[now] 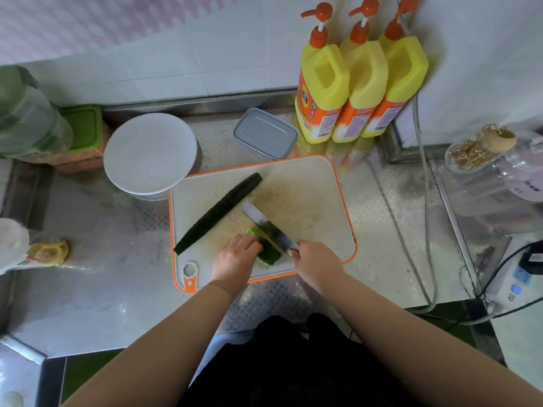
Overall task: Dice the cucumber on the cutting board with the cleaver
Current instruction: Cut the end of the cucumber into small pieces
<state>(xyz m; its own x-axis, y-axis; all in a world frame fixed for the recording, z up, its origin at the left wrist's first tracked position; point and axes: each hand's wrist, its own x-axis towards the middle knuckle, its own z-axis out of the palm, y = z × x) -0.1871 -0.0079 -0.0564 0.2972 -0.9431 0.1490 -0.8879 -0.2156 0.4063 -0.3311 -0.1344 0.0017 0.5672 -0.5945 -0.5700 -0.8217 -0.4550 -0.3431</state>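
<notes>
The right hand (318, 264) grips the cleaver (266, 227), blade on a cucumber piece (266, 255); left-hand (236, 257) fingers (249, 240) apparently curl onto it, on the cutting board (308, 195).

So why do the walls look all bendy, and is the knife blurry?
In the head view, the wide lens bows the wall tiles and counter edges; the cleaver is slightly smeared, as is the right hand; the bottles look soft; the counter shines with glare.

My cutting board (308, 186) is off-white with an orange rim, the long cucumber half (219, 214) dark green, the cut piece (269, 257) bright green, the bowl (150, 152) white, the three bottles (361, 83) yellow with orange pumps, and the counter (117, 289) dotted steel.
</notes>
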